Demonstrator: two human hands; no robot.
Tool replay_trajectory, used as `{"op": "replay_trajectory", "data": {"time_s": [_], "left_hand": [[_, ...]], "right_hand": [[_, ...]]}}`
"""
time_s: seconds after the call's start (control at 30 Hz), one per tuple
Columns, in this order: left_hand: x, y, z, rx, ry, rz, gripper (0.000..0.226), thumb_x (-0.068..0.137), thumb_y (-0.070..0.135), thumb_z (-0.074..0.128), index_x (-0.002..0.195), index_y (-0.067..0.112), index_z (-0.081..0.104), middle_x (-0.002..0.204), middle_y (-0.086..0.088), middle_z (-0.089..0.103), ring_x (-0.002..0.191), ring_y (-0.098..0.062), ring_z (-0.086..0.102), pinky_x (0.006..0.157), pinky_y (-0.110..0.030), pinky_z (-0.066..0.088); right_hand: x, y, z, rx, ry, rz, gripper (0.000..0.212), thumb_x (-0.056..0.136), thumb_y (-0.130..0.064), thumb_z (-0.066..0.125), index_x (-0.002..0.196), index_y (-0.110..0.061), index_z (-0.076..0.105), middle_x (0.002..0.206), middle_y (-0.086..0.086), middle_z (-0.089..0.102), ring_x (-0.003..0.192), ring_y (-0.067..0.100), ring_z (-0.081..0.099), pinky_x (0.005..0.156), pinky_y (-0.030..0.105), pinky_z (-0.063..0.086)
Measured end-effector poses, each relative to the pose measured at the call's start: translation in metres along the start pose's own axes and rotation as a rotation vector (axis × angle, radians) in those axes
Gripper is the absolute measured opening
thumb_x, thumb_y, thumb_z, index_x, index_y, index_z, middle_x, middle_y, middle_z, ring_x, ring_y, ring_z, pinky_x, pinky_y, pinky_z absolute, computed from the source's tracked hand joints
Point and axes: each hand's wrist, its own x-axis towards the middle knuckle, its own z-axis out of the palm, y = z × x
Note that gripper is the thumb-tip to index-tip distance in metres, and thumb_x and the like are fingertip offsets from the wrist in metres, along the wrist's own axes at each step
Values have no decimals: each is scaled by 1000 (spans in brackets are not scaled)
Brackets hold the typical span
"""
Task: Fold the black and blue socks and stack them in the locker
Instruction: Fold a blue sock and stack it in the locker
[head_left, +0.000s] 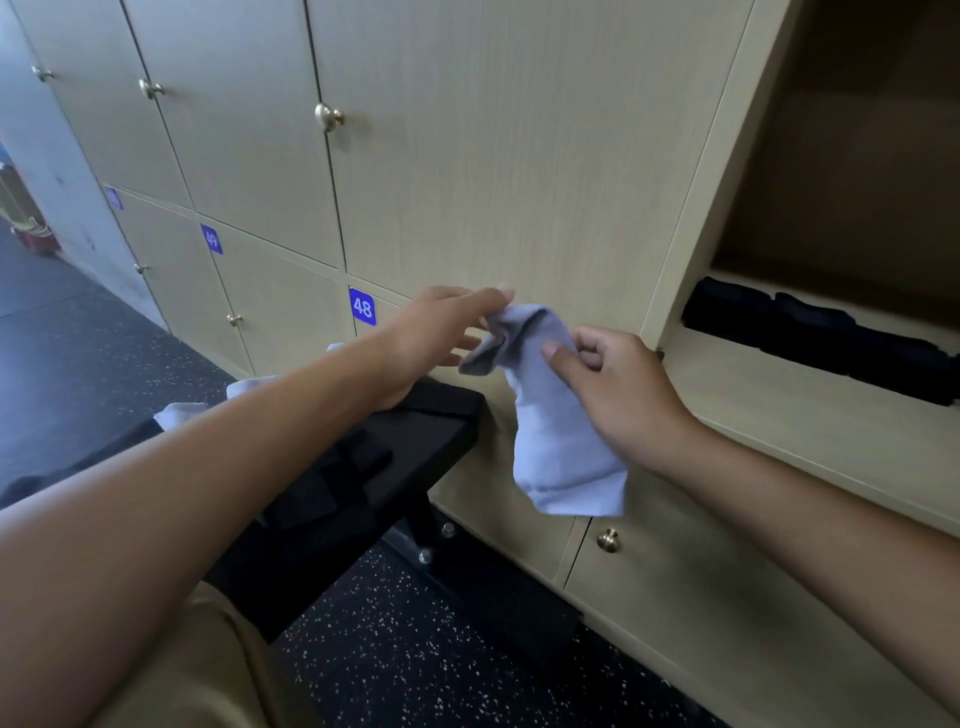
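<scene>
A light blue sock (556, 431) hangs in the air in front of the locker doors, toe end down. My right hand (618, 395) pinches it near the cuff between thumb and fingers. My left hand (441, 338) holds the cuff end from the left with its fingertips. Several folded black socks (821, 340) lie in a row on the shelf of the open locker (779, 395) at the right. More black socks (337, 483) lie on the black bench (441, 431) under my left arm, and pale socks (182, 413) show behind that arm.
Closed wooden locker doors with brass knobs (329, 117) and blue number tags (362, 306) fill the wall ahead. A lower door knob (608, 540) sits below the hanging sock. The floor (415, 649) is dark speckled rubber.
</scene>
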Motion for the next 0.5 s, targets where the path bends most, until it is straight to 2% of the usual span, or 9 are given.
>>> {"op": "replay_trajectory", "data": {"time_s": [0.07,0.17,0.2,0.27,0.33,0.4,0.5], "left_hand": [[-3,-1,5,36,-51,1,56,92,64,54,97,8,62,98,-5,71,95,-22,69,90,-33,51],[-8,-3,14,231,-149,41,66,75,72,64,95,9,52,90,0,61,80,-13,57,83,-28,46],[-7,-4,15,275,-150,41,71,69,73,69,99,10,53,96,3,67,85,-12,62,86,-29,49],[-5,-6,18,331,-126,60,65,74,62,78,110,13,58,102,3,71,94,-14,68,90,-33,52],[-2,-7,20,398,-127,128,50,88,45,76,101,1,57,82,-2,59,74,-18,55,75,-33,45],[-2,-7,21,381,-133,161,49,91,42,70,89,-4,55,76,-2,46,69,-14,42,68,-31,37],[-2,-6,22,261,-80,139,44,97,39,66,81,-1,59,73,0,50,65,-12,46,65,-25,41]], "right_hand": [[1,-1,-5,60,-18,32,60,89,-54,54,85,6,52,70,9,48,65,18,41,64,34,33],[0,-4,-14,166,-69,105,64,92,-52,57,92,12,53,75,14,54,69,22,47,65,42,40],[-1,-3,-17,205,-93,137,62,95,-49,58,97,13,56,80,22,62,72,26,54,67,49,47],[-5,-3,-22,252,-115,194,55,101,-43,56,106,12,60,103,32,69,85,36,68,86,60,53],[-8,0,-28,296,-123,235,53,103,-42,54,111,10,62,112,31,68,98,38,71,95,59,51],[-12,2,-32,344,-151,291,49,104,-42,52,113,3,67,109,21,74,103,37,72,99,54,51],[-19,8,-40,386,-235,326,47,102,-44,53,117,-2,68,110,15,75,108,34,71,105,54,49]]}}
